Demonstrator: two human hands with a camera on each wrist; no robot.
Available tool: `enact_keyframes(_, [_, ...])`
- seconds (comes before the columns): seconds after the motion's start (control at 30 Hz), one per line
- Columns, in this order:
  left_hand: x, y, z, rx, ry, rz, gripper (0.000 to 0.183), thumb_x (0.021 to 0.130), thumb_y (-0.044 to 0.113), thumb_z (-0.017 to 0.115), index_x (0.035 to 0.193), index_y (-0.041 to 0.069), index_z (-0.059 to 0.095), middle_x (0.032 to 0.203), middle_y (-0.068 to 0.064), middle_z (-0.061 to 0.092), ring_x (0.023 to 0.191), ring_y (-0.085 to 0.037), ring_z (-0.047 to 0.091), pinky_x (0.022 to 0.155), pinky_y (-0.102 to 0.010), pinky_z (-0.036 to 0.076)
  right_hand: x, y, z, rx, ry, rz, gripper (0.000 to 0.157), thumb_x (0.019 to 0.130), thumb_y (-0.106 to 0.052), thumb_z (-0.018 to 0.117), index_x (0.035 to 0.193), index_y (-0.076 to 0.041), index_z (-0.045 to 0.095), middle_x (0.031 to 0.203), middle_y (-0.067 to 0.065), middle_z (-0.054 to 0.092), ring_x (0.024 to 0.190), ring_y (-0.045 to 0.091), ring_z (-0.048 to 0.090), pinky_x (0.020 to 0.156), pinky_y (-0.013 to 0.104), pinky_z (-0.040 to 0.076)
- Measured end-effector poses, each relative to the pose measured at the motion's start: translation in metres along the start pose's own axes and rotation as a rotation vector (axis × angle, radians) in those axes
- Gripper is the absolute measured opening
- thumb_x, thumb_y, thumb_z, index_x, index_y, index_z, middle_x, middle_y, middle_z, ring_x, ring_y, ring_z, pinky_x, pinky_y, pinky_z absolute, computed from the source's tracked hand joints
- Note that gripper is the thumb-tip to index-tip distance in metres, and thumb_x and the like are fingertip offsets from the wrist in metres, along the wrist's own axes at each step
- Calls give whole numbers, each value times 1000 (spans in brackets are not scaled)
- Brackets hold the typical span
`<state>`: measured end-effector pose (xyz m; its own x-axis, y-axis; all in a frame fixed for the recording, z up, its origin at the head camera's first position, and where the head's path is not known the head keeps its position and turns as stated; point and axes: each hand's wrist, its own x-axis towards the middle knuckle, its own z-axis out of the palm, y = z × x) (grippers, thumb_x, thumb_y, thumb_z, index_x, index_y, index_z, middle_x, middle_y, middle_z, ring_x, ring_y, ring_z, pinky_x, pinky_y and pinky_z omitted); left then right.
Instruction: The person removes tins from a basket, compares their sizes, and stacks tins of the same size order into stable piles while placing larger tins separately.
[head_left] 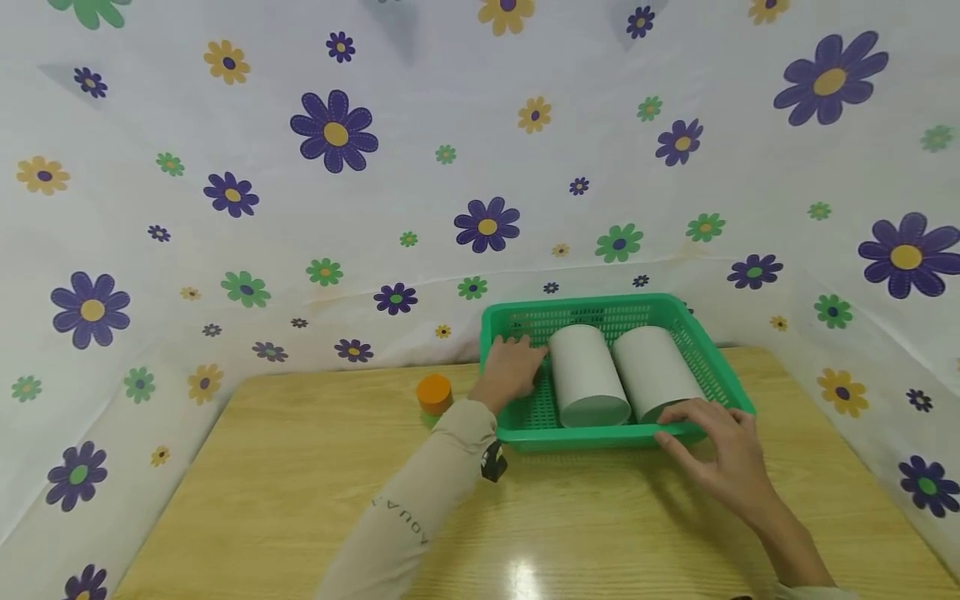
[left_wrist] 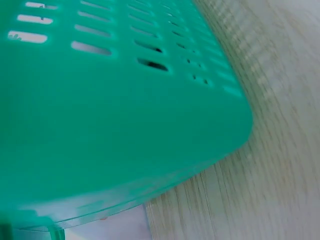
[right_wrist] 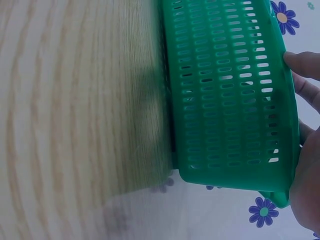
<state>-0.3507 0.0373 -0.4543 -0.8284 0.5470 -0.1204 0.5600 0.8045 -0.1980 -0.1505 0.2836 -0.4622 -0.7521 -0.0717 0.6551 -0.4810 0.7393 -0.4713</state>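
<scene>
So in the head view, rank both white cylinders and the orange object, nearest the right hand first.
1. Right white cylinder, inside the green basket, right side.
2. Left white cylinder, just left of that.
3. Orange object, outside the basket, to its left.

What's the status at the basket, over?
Left hand inside green basket; right hand on front rim; two white cylinders inside; orange object alongside.

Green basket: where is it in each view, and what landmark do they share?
Head: the green basket, right of centre, seen from above.
Left wrist: its slotted wall fills the left and middle.
Right wrist: its slotted side, right of centre.
Shared landmark: the wooden tabletop, below in head, right in left wrist, left in right wrist.
</scene>
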Motion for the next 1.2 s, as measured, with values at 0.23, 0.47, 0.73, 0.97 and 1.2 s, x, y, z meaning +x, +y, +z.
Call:
enact_keyframes(0.23, [-4,0,-10,-78,14,3,51,98,24,71,146,26,54,149,-9,52,127,-31,56,100,-48,49,0,-1,-1,-3,-3,14,34,74,-2,85,97,-22,70,96,-8,70,99,6,55,87,46,24])
enact_keyframes(0.47, [-12,-4,-22,-81,15,13,59,97,21,73,151,27,49,153,-10,48,129,-31,53,100,-49,50,1,0,-1,-12,-17,17,32,76,-2,85,97,-20,69,97,-11,69,99,5,54,88,48,25])
enact_keyframes(0.73, [-23,-5,-28,-144,49,33,64,95,18,75,151,25,45,148,-9,51,127,-31,55,100,-48,51,-2,3,0,-4,-21,29,31,77,-3,85,97,-21,69,98,-12,68,100,4,54,89,48,24])
enact_keyframes(0.97, [-41,-4,-30,-243,136,52,54,96,19,73,145,23,50,133,-8,59,109,-28,59,89,-42,55,-7,4,0,-7,-8,20,33,76,-3,85,97,-23,69,96,-12,69,99,4,54,87,47,25])
enact_keyframes(1.2, [-69,-11,-31,-458,293,79,44,96,25,75,137,19,61,130,-7,60,108,-26,57,89,-37,55,-6,7,-2,-1,-6,-8,30,76,-2,85,98,-18,70,97,-12,69,98,6,55,88,51,27])
